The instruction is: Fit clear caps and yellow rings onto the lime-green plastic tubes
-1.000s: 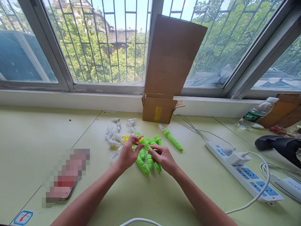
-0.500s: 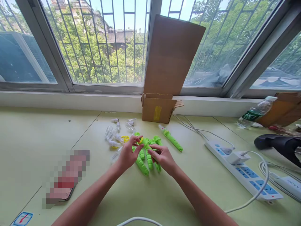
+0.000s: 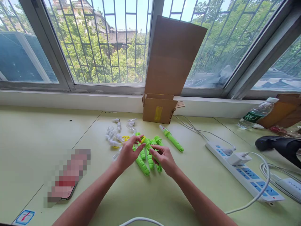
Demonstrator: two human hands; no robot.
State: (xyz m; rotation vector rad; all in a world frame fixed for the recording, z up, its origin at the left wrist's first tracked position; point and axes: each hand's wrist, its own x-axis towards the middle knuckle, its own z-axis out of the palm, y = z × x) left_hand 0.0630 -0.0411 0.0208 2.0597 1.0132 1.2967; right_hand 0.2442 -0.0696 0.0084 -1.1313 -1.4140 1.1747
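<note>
My right hand is closed around the body of a green plastic tube, tilted with its upper end toward my left hand. At that end, my left hand pinches a yellow ring between thumb and fingers; whether the ring is fully around the tube I cannot tell. Several more green tubes with threaded ends lie beneath my hands, partly hidden. Left of them are clear plastic caps, white nozzle pieces and loose yellow rings. One green tube with a clear tip lies apart on the right.
An open cardboard box stands at the back by the window. On the right lie a white power strip with cables, a water bottle and a black object. A blurred-out phone lies on the left of the table.
The yellow ring at the tube's end has shifted and tilted slightly in my left fingers. Both hands keep nearly the same place; the whole view has moved a little.
</note>
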